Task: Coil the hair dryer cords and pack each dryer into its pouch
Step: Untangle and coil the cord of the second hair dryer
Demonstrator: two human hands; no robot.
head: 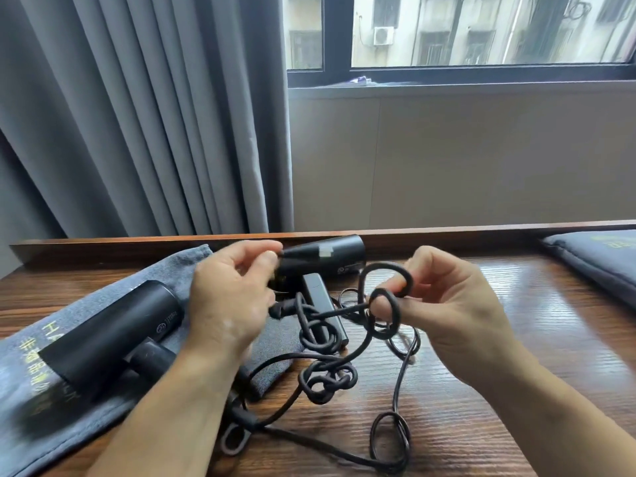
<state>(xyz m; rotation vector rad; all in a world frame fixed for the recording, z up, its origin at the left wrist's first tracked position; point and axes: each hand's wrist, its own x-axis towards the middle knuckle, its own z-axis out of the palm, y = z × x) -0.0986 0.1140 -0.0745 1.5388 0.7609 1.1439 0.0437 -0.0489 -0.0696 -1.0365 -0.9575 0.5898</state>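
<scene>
— Head view first. Where are the hands?

— Both are raised over the desk [499,425]. The right hand [447,315], at about three o'clock from the middle of the tangle, pinches a loop of the black cord [330,376] between thumb and fingers, and another loop circles a fingertip. The left hand [230,297], at nine o'clock, has its fingers curled. A thick end of cord runs out from under its palm, but I cannot tell whether it actually grips anything.

— And the dryers?

— The far dryer [323,256] lies at twelve o'clock, just behind the hands and near the back edge of the desk. The near dryer [113,332] is at eight o'clock, resting on the grey pouch [179,266], which is spread flat with yellow lettering showing.

— The rest of the cord?

— It sprawls in loose knots on the desk from the centre down to five o'clock, uncoiled.

— Another pouch?

— Yes, a second pouch [592,256] lies at two o'clock, well apart from the hands. A grey curtain [137,115] hangs at ten o'clock and a window [481,29] sits at one.
</scene>
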